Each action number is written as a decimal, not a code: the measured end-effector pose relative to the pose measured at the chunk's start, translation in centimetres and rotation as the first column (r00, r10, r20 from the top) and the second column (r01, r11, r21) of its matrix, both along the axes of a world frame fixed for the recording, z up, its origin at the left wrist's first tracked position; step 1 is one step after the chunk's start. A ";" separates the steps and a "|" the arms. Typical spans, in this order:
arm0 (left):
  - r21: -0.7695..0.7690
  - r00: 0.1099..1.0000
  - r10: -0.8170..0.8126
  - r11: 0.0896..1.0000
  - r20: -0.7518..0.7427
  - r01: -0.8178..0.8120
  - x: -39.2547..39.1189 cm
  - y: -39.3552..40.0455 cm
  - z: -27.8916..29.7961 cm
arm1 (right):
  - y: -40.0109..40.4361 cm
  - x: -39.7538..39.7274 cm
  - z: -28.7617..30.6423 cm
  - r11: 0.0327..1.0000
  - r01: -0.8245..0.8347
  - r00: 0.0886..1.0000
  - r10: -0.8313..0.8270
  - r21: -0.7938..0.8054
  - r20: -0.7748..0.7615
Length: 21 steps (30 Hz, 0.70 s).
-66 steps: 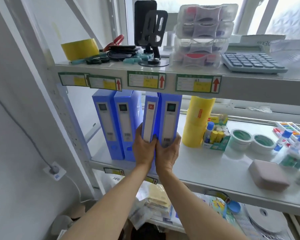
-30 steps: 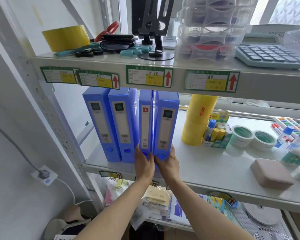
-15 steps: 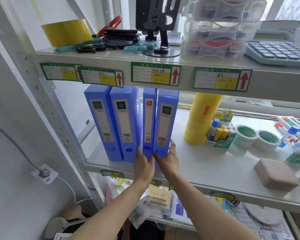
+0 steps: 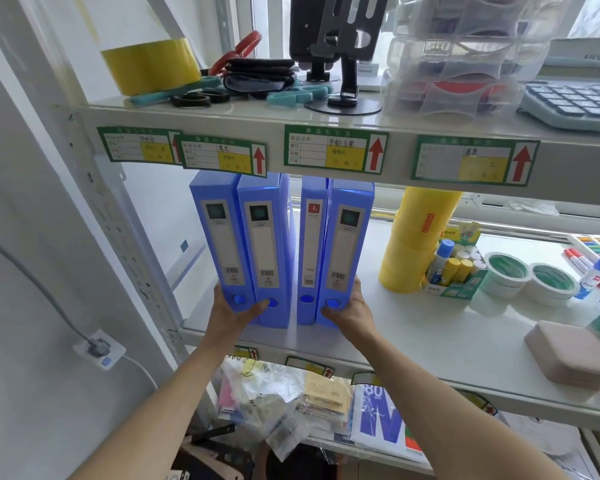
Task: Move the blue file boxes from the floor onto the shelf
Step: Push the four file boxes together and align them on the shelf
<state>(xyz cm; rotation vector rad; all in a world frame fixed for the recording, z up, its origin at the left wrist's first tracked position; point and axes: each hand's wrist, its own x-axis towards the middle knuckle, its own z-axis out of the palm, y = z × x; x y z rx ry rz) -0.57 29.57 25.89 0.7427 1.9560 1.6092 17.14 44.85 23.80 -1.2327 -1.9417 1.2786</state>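
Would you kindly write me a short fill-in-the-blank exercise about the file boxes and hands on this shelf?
1. The number of blue file boxes standing on the shelf is ____.
2. The left hand holds the foot of the two boxes on the ____ side of the row.
3. The box with a red square on its spine is ____ from the left.
4. Right of the right hand stands a stack of tape rolls coloured ____.

Missing words: four; left; third; yellow

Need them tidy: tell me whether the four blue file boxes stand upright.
Upright: all four blue file boxes stand on end on the shelf, spines outward, a gap between pairs.
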 end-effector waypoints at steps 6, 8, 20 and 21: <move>0.007 0.994 -0.098 0.995 -0.039 0.099 -0.9 1.7 -0.2 | -0.1 -0.8 0.0 0.998 -0.050 0.999 0.049 -0.036 -0.023; -0.003 0.994 -0.101 0.995 -0.050 0.101 -1.4 2.1 -0.2 | -0.3 -1.1 0.0 1.000 -0.011 0.999 0.010 -0.029 -0.048; -0.046 0.990 -0.120 0.992 -0.071 0.117 -3.6 1.9 -0.5 | -0.6 -1.3 -0.1 0.992 0.026 1.000 -0.027 0.123 0.005; -0.032 0.989 -0.133 0.991 -0.066 0.131 -3.5 2.0 -0.4 | -0.5 -1.4 -0.1 0.991 0.012 1.000 -0.014 0.137 0.011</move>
